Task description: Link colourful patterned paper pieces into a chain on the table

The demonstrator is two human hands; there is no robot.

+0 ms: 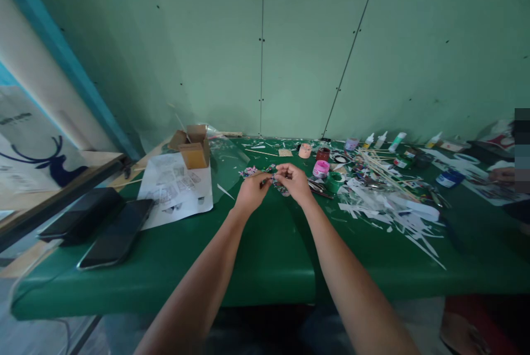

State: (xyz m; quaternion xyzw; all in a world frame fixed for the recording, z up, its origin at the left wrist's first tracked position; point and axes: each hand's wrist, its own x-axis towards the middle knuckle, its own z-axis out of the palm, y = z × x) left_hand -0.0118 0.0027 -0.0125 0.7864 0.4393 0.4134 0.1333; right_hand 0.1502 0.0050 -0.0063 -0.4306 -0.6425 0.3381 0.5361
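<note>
Phone [116, 239] and printed sheet [176, 189] lie well left of left hand [252, 192]. Both hands pinch one small patterned piece [276, 183] between them, above green bench [269, 255]. Right hand [295, 181] fingers curled; pink jar [321, 168], paper scraps [393, 208] just right.

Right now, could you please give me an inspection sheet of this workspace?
Surface: green table, bare at the near middle.
Job's things: small patterned piece, pinched between both hands above the table.
Clutter: white paper scraps, wooden sticks, pink jar, green tape roll, glue bottles, cardboard box, printed sheet, phone.
Grippers: left hand and right hand closed on the piece.
Cables: thin cable at the table's left edge.
Surroundings: green wall; another person's hand at far right.
</note>
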